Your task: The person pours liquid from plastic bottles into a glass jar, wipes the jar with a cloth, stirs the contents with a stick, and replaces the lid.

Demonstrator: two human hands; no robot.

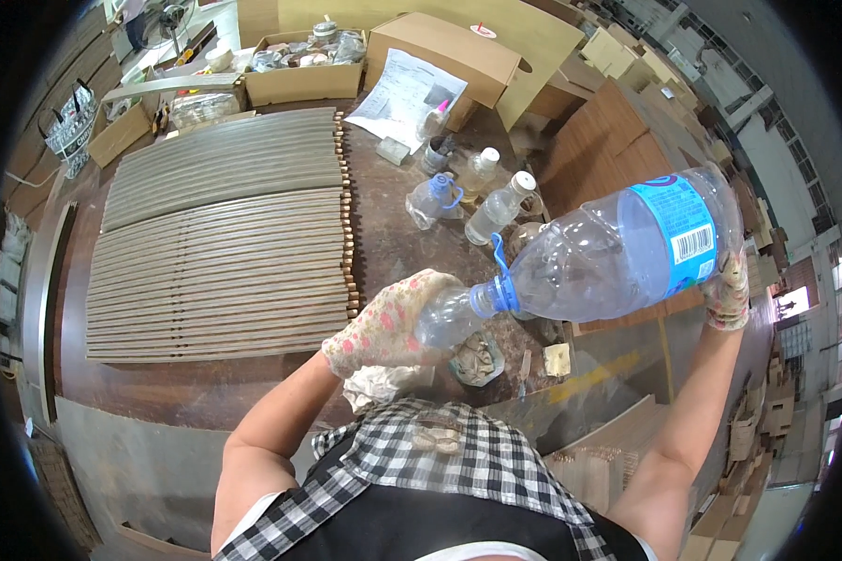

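Clearly the person is pouring from a big bottle (617, 248) into a small bottle (447, 318), both held above the desk (384, 224). The right hand (726, 292), in a flowered glove, has its fingers clamped round the big bottle's base, lifting that end so the neck tilts down to the left. The left hand (388, 325), gloved alike, has its fingers wrapped tight round the small bottle, whose mouth meets the big one's neck at the blue cap ring (503, 292).

Whether liquid is running cannot be told; the big bottle looks nearly empty. To do this well, the two mouths should stay touching and in line, the small bottle kept steady, and the right hand should raise the base slowly so the flow does not gulp and splash. Watching the small bottle's level matters, since the glove hides much of it.

On the desk beyond lie rows of wooden slats (220, 234), several more small bottles (482, 192), a sheet of paper (404, 93) and cardboard boxes (440, 56).
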